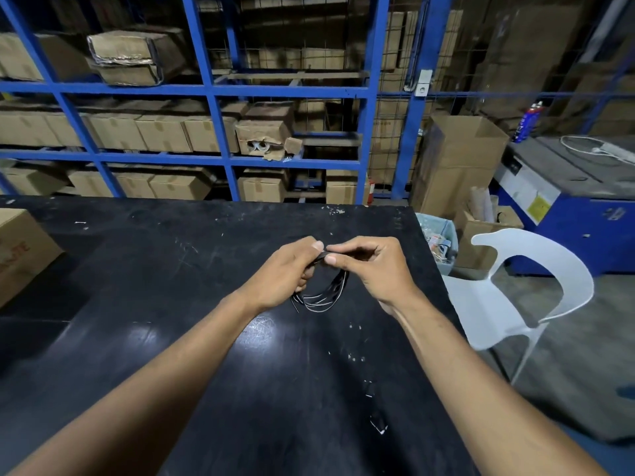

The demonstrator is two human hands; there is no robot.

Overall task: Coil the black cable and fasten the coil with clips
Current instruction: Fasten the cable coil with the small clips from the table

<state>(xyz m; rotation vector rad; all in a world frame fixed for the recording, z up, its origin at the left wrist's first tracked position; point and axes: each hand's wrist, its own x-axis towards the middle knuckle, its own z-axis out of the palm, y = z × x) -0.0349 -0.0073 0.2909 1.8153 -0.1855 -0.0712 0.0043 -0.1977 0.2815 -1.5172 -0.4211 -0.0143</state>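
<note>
A coil of black cable point(323, 294) hangs between both hands above the black table point(171, 304), its several loops drooping toward the tabletop. My left hand point(288, 269) grips the coil's top left side with curled fingers. My right hand point(371, 266) pinches the top of the coil between thumb and forefinger, right against my left thumb. A small dark piece sits at the pinch point; I cannot tell whether it is a clip. One loose cable end sticks out at the lower left of the coil. Small dark bits point(378, 424) lie on the table near my right forearm.
A cardboard box point(20, 252) stands on the table's left edge. A white plastic chair point(529, 290) and a bin of scraps point(439, 242) stand to the right of the table. Blue shelving point(213, 91) with cartons fills the back.
</note>
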